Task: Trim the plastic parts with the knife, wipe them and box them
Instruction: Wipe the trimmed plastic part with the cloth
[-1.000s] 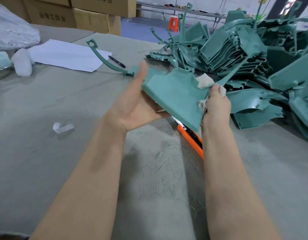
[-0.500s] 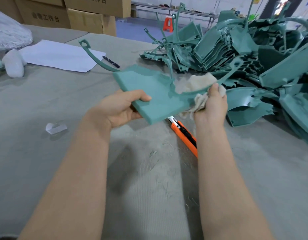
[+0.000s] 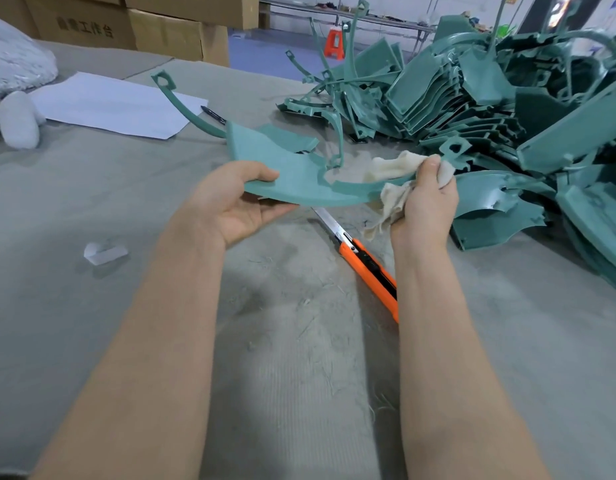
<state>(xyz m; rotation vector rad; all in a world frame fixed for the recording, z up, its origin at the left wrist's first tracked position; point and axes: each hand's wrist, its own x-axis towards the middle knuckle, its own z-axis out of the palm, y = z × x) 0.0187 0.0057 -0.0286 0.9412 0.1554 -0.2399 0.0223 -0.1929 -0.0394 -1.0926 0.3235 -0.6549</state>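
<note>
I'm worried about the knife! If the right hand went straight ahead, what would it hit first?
The right hand would probably meet the pile of green parts, though depth is unclear; the knife lies behind it.

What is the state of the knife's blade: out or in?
Out: a bare silver blade sticks out of the orange knife, which lies on the table.

Plastic part held above the tabletop, knife beneath it.
The plastic part (image 3: 292, 174) hangs over the tabletop (image 3: 92, 306), with the left hand (image 3: 230, 206) gripping its left edge and the right hand (image 3: 426, 202) pinching a cloth (image 3: 389, 168) on its right end. A utility knife (image 3: 365, 265) lies below, between the forearms. The pile of plastic parts (image 3: 490, 98) sits behind on the right. A sheet of paper (image 3: 116, 109) and a pen (image 3: 213, 115) lie behind on the left, with cardboard boxes (image 3: 161, 29) beyond.
</note>
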